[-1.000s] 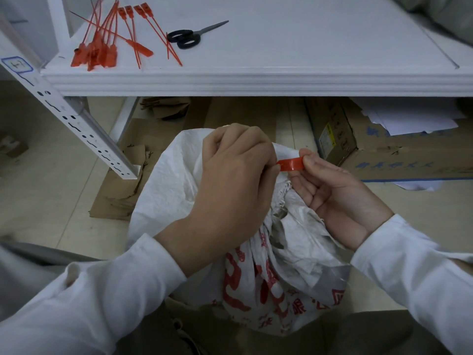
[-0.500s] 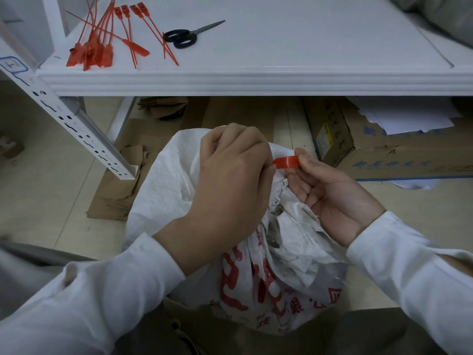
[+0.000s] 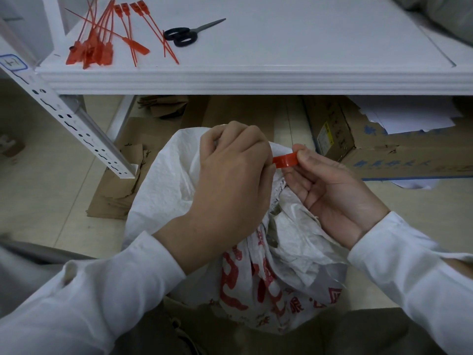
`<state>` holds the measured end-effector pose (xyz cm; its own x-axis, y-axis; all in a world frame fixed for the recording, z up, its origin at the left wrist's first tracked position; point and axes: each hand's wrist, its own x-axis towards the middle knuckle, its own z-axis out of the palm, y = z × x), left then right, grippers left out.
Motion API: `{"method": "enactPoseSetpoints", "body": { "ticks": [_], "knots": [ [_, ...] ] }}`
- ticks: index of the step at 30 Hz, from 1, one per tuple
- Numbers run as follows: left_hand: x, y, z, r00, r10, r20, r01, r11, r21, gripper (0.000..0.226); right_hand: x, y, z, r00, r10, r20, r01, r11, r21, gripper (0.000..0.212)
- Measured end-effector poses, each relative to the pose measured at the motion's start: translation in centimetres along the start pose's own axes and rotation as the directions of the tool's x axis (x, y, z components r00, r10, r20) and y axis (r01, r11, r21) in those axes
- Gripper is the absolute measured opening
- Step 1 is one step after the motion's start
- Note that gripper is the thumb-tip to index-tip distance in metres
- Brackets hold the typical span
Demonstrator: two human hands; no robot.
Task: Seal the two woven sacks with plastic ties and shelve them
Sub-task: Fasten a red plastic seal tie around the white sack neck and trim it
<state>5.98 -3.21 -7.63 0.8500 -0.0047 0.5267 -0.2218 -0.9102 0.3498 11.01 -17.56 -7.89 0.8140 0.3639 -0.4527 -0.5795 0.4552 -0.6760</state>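
A white woven sack (image 3: 166, 190) with red print stands on the floor in front of me, its neck gathered. My left hand (image 3: 230, 180) is closed around the bunched neck. My right hand (image 3: 330, 190) pinches the flat red head of a plastic tie (image 3: 285, 161) between thumb and forefinger, just right of the left fist. The tie's strap is hidden behind my left hand. Only one sack shows clearly.
A white shelf (image 3: 256, 80) runs across above the sack, carrying several spare red ties (image 3: 102, 44) and black scissors (image 3: 184, 37). A perforated white upright (image 3: 76, 126) slants at left. Cardboard box (image 3: 384, 149) under the shelf at right; flattened cardboard (image 3: 115, 198) on the floor.
Both hands stay on the sack neck and tie; the right hand with the red tie head has shifted slightly right, away from the left fist.
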Motion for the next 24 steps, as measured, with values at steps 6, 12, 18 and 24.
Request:
{"method": "enactPoseSetpoints", "body": {
  "ticks": [6, 12, 18, 24],
  "knots": [
    [-0.2, -0.1, 0.1, 1.000, -0.005, 0.005, 0.005, 1.000, -0.009, 0.011, -0.5, -0.3, 0.3, 0.996, -0.079, 0.041, 0.084, 0.987, -0.139, 0.012],
    [-0.4, 0.0, -0.1, 1.000, -0.004, -0.004, 0.004, 1.000, -0.024, 0.011, -1.0, -0.5, 0.2, 0.966, -0.224, 0.129, 0.255, 0.905, -0.342, 0.023],
    [-0.5, -0.2, -0.4, 1.000, -0.019, 0.022, 0.019, 1.000, -0.006, 0.014, -1.4, -0.3, 0.3, 0.878, -0.398, 0.267, 0.476, 0.664, -0.577, 0.016],
    [-0.1, -0.6, -0.6, 0.998, 0.024, 0.051, -0.025, 0.999, 0.029, 0.022, -0.3, -0.4, 0.0, 0.950, -0.303, 0.076, 0.298, 0.805, -0.514, 0.005]
  ]
}}
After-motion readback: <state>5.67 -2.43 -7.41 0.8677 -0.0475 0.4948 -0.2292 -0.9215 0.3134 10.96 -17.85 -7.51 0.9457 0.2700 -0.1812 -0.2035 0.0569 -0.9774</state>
